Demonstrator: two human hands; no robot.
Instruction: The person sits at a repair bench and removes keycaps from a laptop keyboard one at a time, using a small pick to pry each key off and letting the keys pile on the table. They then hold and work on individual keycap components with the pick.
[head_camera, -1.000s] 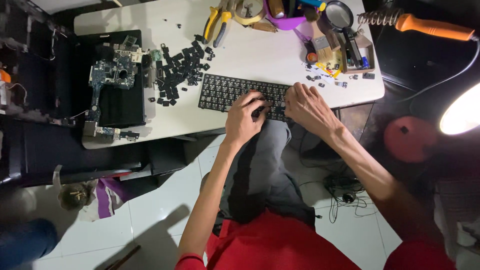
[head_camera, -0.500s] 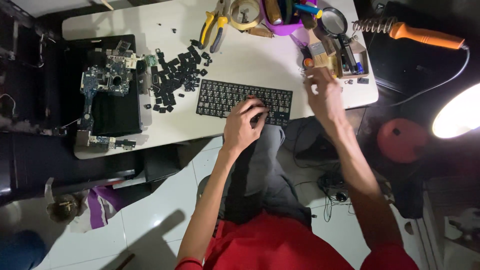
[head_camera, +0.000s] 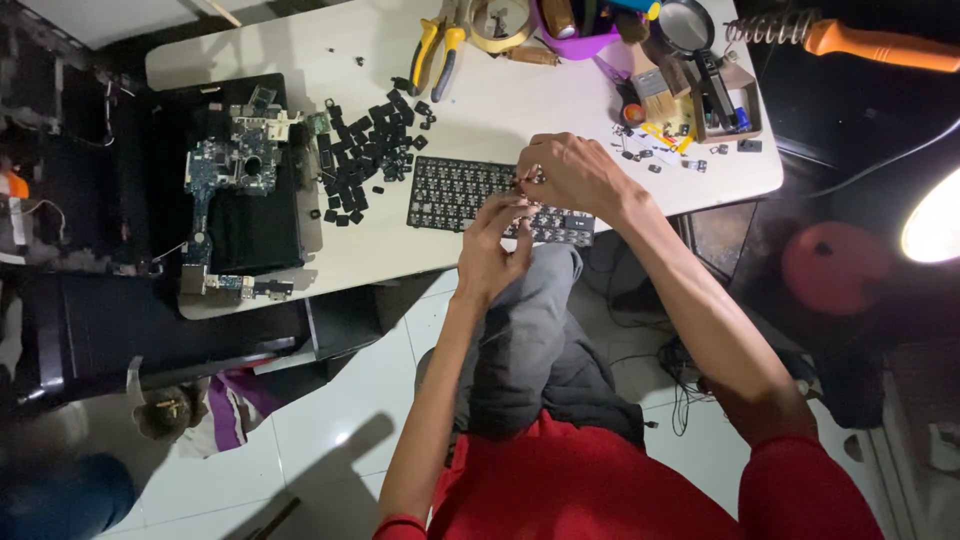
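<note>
Your left hand (head_camera: 493, 245) and right hand (head_camera: 572, 172) meet over the right end of the black keyboard frame (head_camera: 455, 190), which lies flat near the front edge of the white table (head_camera: 520, 100). Both hands have their fingers curled in and their fingertips drawn together at one spot above the frame; whatever small piece they may pinch is too small to make out, so you cannot tell what either has hold of. Just left of the frame a heap of loose black keycaps (head_camera: 365, 150) spreads over the table, and beyond it a blue circuit board (head_camera: 225, 165) rests on an opened black laptop shell (head_camera: 250, 220). At the far edge a purple bowl (head_camera: 580, 45) holds several tools standing in it, their kinds unclear. To its right a small open cardboard box (head_camera: 725, 100) holds a dark tool and a blue piece. Yellow-handled pliers (head_camera: 437, 50) lie near a roll of tape (head_camera: 500, 25).
</note>
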